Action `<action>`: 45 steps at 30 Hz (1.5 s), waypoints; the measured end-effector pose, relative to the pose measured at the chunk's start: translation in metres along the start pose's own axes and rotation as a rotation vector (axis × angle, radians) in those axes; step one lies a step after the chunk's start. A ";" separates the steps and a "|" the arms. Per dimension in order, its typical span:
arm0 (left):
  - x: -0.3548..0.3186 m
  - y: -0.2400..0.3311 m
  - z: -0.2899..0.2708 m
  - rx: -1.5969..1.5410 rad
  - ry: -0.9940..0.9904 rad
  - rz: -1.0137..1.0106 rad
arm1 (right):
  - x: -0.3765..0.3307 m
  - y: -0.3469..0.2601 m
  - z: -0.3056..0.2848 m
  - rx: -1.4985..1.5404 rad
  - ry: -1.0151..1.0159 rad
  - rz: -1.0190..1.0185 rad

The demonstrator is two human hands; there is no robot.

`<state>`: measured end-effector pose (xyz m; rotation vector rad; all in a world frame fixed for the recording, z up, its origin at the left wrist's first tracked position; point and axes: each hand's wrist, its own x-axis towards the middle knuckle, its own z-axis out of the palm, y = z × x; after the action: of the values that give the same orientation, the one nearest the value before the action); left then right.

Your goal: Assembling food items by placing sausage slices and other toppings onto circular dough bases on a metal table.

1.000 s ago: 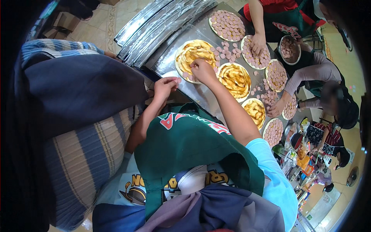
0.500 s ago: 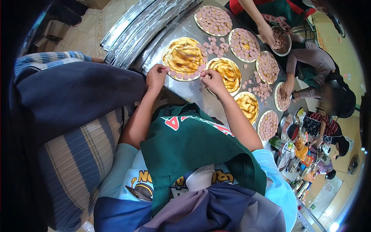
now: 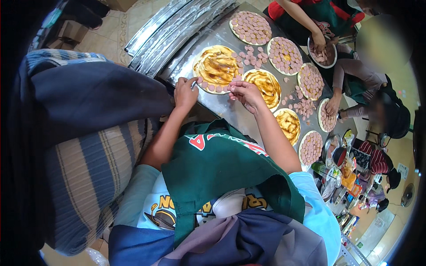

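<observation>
A round pizza base smeared with brown and cream sauce lies on the metal table in front of me. Pink sausage slices line its near and right edge. At the near left rim is my left hand, its fingers closed; what they hold, if anything, is hidden. My right hand pinches a sausage slice at the near right rim, palm turned inward. Beside it lies a second sauced base, with no slices on it. A loose heap of sausage slices sits just beyond the two bases.
Wrapped metal trays are stacked at the table's left. Slice-covered pizzas and another sauced base spread rightward. One co-worker's hand is in a bowl; another's rests on a pizza. More slices lie between.
The view has shifted slightly, so the table sits further right. My left hand's fingers have curled in at the rim. A co-worker's hand has gone deeper into the bowl.
</observation>
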<state>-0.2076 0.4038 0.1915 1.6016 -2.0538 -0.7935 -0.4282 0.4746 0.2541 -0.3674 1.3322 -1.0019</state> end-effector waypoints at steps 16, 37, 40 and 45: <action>-0.064 -0.006 -0.058 -0.486 -0.146 0.019 | 0.065 -0.017 0.057 -0.598 0.047 -0.264; -0.079 -0.037 -0.048 -0.603 -0.208 -0.072 | 0.131 -0.008 0.097 -1.440 0.008 -0.724; -0.076 -0.035 -0.049 -0.616 -0.203 -0.071 | 0.139 -0.010 0.091 -1.133 0.026 -0.632; -0.076 -0.033 -0.051 -0.602 -0.201 -0.074 | 0.146 -0.024 0.076 -0.720 -0.053 -0.209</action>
<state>-0.1321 0.4618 0.2103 1.2934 -1.6477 -1.4809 -0.3799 0.3249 0.1992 -1.0853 1.6011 -0.6405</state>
